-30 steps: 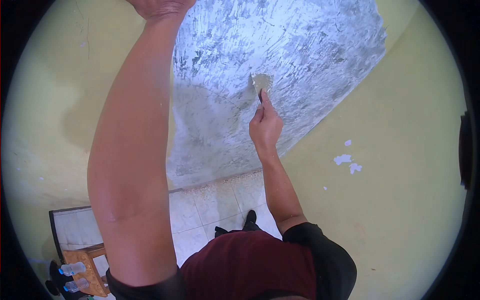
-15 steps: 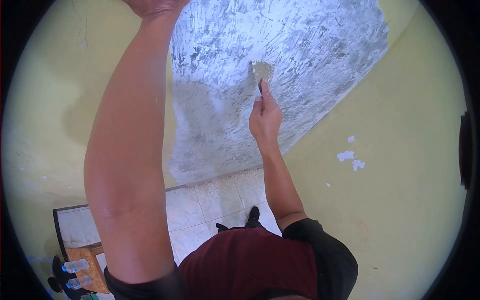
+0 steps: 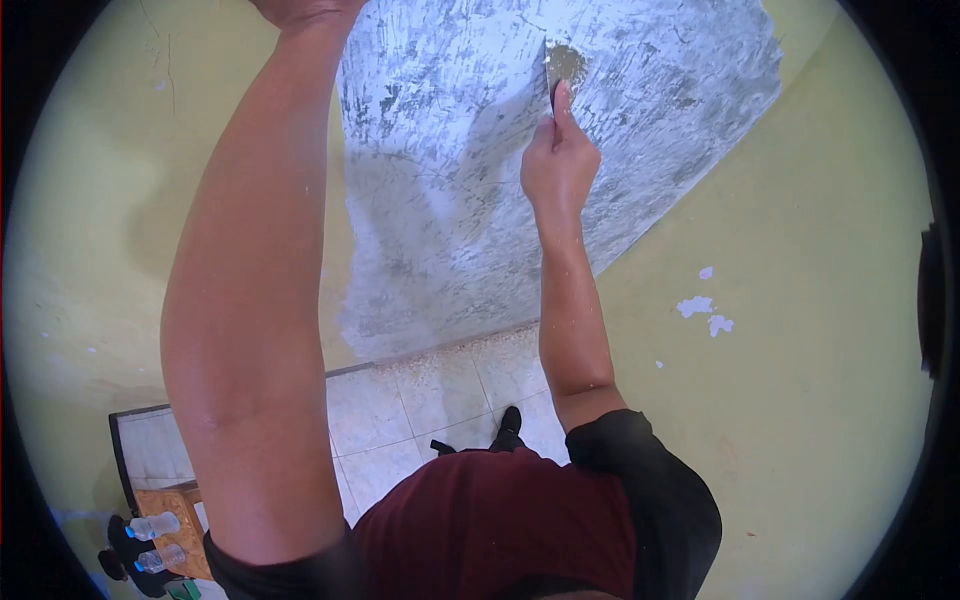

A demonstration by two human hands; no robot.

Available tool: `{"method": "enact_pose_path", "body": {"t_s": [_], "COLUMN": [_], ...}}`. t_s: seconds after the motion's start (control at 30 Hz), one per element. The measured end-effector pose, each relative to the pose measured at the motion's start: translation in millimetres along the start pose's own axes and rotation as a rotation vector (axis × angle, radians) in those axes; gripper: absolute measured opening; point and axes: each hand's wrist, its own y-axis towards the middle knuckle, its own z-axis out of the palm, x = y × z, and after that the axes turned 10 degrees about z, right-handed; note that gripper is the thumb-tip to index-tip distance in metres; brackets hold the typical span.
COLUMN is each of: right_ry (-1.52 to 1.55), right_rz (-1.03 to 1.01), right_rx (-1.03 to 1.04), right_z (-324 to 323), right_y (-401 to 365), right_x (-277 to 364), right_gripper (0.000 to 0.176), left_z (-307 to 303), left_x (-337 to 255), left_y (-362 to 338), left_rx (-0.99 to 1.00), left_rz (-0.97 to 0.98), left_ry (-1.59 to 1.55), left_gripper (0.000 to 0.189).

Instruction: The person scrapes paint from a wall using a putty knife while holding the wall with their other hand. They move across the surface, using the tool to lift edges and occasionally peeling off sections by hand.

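My right hand (image 3: 562,168) is closed around the handle of a putty knife (image 3: 567,64), with the index finger stretched along the blade. Pale flakes cling to the blade, which lies against a rough white-and-grey stripped patch (image 3: 430,215) of the wall. High on the left, my left hand (image 3: 308,10) is raised near the patch's left edge. The top of the view cuts off its fingers, so their pose and any contact are hidden.
Greenish-yellow painted wall (image 3: 800,400) surrounds the patch, with small chipped spots (image 3: 694,307) on the right. Crumbs lie along the base of the wall on the tiled floor (image 3: 375,410). At lower left, plastic bottles (image 3: 155,526) stand on wooden furniture (image 3: 190,500).
My right hand and the putty knife have moved up and slightly right across the stripped patch. The left arm has barely shifted.
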Motion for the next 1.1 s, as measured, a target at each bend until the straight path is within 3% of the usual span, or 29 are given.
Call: {"method": "enact_pose_path", "body": {"t_s": [0.17, 0.33, 0.47, 0.67, 0.73, 0.9, 0.97, 1.0, 1.1], "right_ry": [-0.015, -0.129, -0.162, -0.127, -0.093, -0.123, -0.019, -0.019, -0.121], "right_rz": [-0.157, 0.017, -0.060, 0.035, -0.045, -0.009, 0.133, -0.022, 0.007], "right_rx": [0.012, 0.073, 0.094, 0.108, 0.070, 0.018, 0.027, -0.044, 0.029], "right_z": [19, -6, 0, -3, 4, -7, -20, -14, -4], "right_y": [-60, -25, -48, -52, -61, -7, 22, 17, -39], "right_x": [-58, -8, -32, -37, -50, -31, -2, -17, -70], "right_gripper": [0.045, 0.044, 0.044, 0.043, 0.045, 0.044, 0.044, 0.044, 0.043], "left_z": [-1, 0, 0, -6, -4, -1, -3, -2, -1], "left_x": [0, 0, 1, -2, -1, -2, -3, -1, -1], "left_y": [3, 2, 3, -2, 2, 2, 0, 0, 2], "left_rx": [0.010, 0.011, 0.005, 0.009, 0.028, 0.008, 0.019, 0.032, 0.031], "left_rz": [-0.022, -0.013, -0.019, -0.005, -0.023, -0.016, -0.015, -0.012, -0.021], "left_ry": [-0.016, 0.007, -0.003, -0.040, -0.014, 0.021, 0.002, -0.014, -0.017], "left_gripper": [0.053, 0.053, 0.054, 0.053, 0.052, 0.052, 0.052, 0.053, 0.054]}}
